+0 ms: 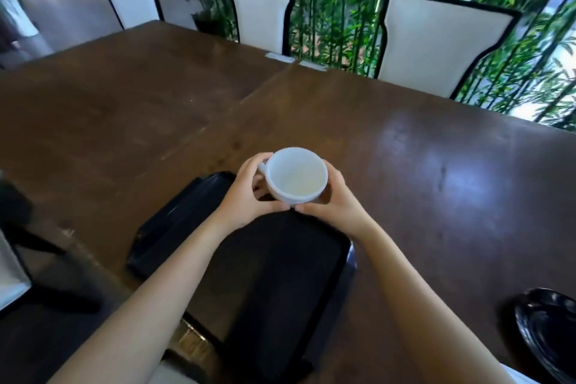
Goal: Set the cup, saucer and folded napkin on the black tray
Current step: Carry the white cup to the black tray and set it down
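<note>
A white cup (296,176) with an empty inside is held between both hands above the far end of the black tray (280,265). My left hand (249,193) grips its left side by the handle, and my right hand (333,196) cups its right side and base. The tray lies lengthwise on the brown table in front of me, partly covered by my forearms. A glossy black saucer (548,330) sits at the lower right edge of the view. I see no napkin.
The long brown wooden table (436,181) stretches ahead. White chairs with black trim (436,40) line its far side, with green bamboo plants behind. Another chair stands at the left. Two small white cards (280,57) lie at the far table edge.
</note>
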Motion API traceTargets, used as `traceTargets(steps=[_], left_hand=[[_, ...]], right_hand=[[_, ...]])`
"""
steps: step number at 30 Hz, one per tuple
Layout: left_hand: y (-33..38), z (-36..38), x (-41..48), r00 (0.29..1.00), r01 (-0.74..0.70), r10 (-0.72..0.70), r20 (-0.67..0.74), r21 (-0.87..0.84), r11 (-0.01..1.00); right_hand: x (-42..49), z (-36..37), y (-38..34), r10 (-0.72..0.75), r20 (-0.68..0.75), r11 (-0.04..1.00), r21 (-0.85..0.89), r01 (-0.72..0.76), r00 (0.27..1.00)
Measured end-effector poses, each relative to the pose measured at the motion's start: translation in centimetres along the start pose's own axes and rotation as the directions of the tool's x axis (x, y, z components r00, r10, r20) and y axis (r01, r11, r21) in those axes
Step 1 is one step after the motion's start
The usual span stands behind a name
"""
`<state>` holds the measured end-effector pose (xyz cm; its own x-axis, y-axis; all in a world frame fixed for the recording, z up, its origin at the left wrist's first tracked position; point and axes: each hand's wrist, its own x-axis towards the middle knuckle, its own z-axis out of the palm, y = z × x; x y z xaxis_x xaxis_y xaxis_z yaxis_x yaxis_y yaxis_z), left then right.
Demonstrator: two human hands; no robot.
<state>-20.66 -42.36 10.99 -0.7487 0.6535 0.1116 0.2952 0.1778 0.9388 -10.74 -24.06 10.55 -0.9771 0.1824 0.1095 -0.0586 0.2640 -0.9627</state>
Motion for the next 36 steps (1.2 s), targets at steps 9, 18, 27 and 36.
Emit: traceTargets(steps=[9, 18, 27, 36], left_hand=[[-8.5, -1.7, -3.9, 0.942, 0.17, -0.14, -0.304, 0.072, 0.983], [-12.6, -1.8, -4.1, 0.917, 0.207, -0.185, -0.353, 0.026, 0.978], [-12.5, -2.2, -4.2, 0.92, 0.313, -0.252, -0.301, 0.174, 0.934], [-6.7, -8.6, -3.0, 0.827, 0.422, -0.562, -0.016, 0.678, 0.602]], right_hand=[[2.8, 7.4, 4.3, 0.208, 0.218, 0.975, 0.034, -0.221, 0.954], [5.1, 9.5, 6.3, 0.316, 0.283, 0.948, -0.053, -0.315, 0.906], [5.4, 9.9, 6.5, 0.39, 0.284, 0.919, -0.186, -0.348, 0.876], [5.3, 4.4, 2.6, 0.657, 0.307, 0.685, -0.625, -0.375, 0.688]])
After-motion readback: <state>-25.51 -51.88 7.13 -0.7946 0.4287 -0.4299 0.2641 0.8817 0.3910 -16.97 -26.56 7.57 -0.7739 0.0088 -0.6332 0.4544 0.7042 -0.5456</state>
